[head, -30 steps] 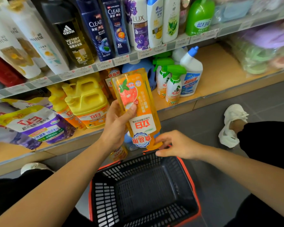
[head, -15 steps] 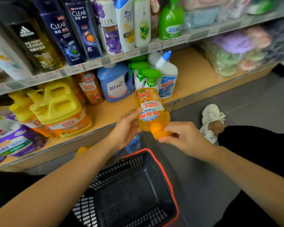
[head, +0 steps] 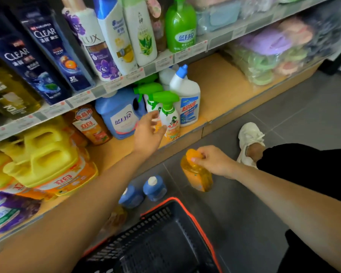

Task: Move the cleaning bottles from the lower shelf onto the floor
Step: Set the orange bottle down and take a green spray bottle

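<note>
My right hand (head: 211, 162) grips the cap of an orange dish-soap bottle (head: 198, 177) that stands upright low over the grey floor (head: 283, 134). My left hand (head: 149, 133) is open and empty, fingers spread, just left of a green-trigger spray bottle (head: 170, 117) on the lower shelf (head: 220, 91). Behind the sprayer stand a white bottle with a blue cap (head: 187, 97) and a blue detergent jug (head: 120, 115). Another orange bottle (head: 91, 125) stands further left on the shelf. Two small blue bottles (head: 155, 187) stand on the floor by the shelf base.
A black basket with a red rim (head: 165, 239) sits on the floor between my arms. Yellow jugs (head: 45, 160) and purple refill bags (head: 6, 213) fill the shelf's left. Shampoo bottles line the upper shelf (head: 126, 79). My white shoe (head: 250, 140) rests on the floor at right.
My left hand let go of the orange bottle and moved up to the spray bottle. My right hand lowered the orange bottle by its cap toward the floor.
</note>
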